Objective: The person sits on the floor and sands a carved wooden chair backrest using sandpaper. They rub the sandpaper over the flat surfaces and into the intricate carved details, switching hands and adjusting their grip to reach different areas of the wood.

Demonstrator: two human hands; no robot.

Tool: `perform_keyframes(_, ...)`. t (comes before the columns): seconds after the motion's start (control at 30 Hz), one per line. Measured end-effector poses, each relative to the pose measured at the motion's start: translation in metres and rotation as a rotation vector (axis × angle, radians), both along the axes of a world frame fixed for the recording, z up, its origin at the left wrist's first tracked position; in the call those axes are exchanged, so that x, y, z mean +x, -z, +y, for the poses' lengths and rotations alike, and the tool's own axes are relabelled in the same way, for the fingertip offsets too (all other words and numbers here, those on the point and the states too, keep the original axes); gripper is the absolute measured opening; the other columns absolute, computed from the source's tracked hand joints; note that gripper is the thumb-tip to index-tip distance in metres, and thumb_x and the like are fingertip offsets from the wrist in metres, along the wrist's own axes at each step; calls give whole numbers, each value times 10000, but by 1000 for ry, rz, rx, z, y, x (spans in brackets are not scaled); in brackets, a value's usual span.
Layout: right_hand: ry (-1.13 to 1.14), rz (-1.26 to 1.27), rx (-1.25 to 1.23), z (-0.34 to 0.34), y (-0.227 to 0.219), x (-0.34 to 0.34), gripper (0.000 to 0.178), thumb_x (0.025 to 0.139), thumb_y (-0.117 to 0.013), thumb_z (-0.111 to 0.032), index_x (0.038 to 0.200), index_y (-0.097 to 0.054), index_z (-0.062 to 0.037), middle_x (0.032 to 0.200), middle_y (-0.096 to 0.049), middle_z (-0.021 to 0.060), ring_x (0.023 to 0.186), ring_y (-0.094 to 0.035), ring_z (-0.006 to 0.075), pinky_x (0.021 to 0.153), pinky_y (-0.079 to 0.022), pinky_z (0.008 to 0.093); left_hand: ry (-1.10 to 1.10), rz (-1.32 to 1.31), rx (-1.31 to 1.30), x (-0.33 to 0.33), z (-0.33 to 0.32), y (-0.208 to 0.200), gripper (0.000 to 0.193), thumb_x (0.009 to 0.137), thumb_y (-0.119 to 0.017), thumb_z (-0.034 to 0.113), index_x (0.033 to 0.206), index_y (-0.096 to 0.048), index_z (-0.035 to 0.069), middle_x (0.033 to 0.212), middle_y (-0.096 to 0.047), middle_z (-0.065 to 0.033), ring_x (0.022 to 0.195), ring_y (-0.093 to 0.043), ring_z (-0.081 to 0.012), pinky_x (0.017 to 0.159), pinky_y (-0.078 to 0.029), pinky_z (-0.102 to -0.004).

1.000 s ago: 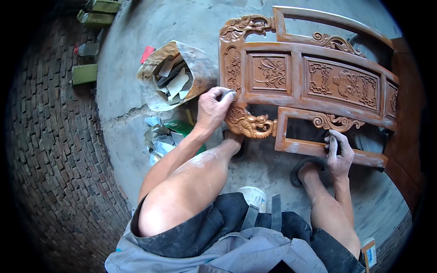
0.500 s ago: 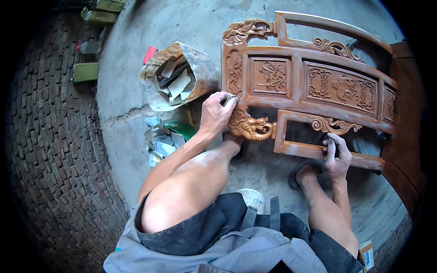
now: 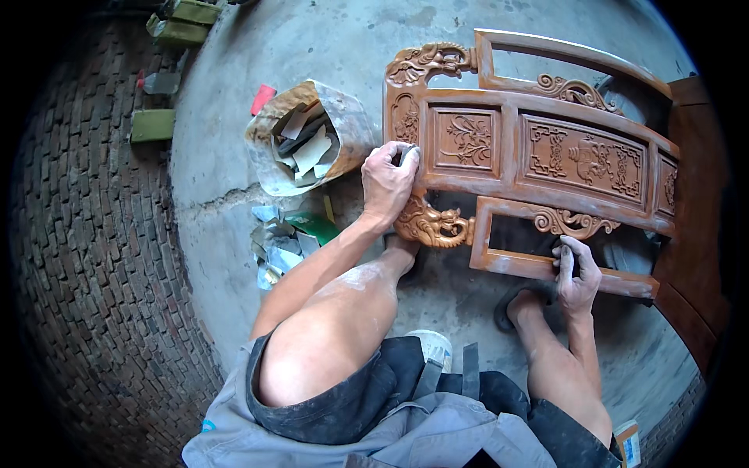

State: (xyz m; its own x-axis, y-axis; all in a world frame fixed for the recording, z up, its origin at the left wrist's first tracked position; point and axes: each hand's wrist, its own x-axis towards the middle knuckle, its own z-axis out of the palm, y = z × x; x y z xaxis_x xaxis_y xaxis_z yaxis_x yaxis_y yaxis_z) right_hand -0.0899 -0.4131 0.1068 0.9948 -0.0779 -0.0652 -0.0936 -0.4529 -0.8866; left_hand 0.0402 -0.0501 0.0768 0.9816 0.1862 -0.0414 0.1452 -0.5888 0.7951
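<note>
Both hands (image 3: 388,183) touch the carved brown wooden panel (image 3: 507,148).

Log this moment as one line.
left hand: pinching small dark piece at left end of carved wooden furniture panel | right hand: at lower rail, grip unclear | nearby: open sack of scraps

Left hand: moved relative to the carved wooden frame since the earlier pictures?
Yes. The left hand is now farther up the picture and slightly right along the carved wooden frame, away from its lower corner carving.
</note>
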Motion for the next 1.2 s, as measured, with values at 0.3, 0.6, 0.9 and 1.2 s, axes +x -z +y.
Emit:
perform_keyframes(0.3,-12,-20,-12,1,-1,2,215,1029,-612,27,1215,-715,4,889,-737,91,734,-692,142,676,-561,286,-11,-108,151,6,-4,7,215,939,-787,183,973,-764,-28,867,-763,-170,772,-727,-219,723,-568,-374)
perform_keyframes(0.6,-18,-50,-19,4,-2,4,217,1023,-610,38,1211,-713,7,883,-730,89,719,-677,138,672,-554,283,-62,-108,185,45,-11,10,240,939,-750,207,952,-765,-33,804,-763,-188,725,-742,-275,707,-571,-405)
perform_keyframes(0.9,-35,-58,-38,6,-4,6,211,1023,-619,30,1209,-715,5,877,-732,87,721,-685,138,670,-558,291,-44,-83,188,52,-10,11,203,920,-774,185,941,-767,-17,809,-769,-177,753,-742,-274,731,-576,-408)
perform_keyframes(1.2,-37,-46,-46,7,-6,6,198,1025,-623,20,1198,-717,1,878,-733,96,712,-688,148,669,-559,294,-143,22,-63,72,-7,-3,233,967,-766,215,933,-759,-15,770,-746,-61,704,-652,-99,642,-533,-317)
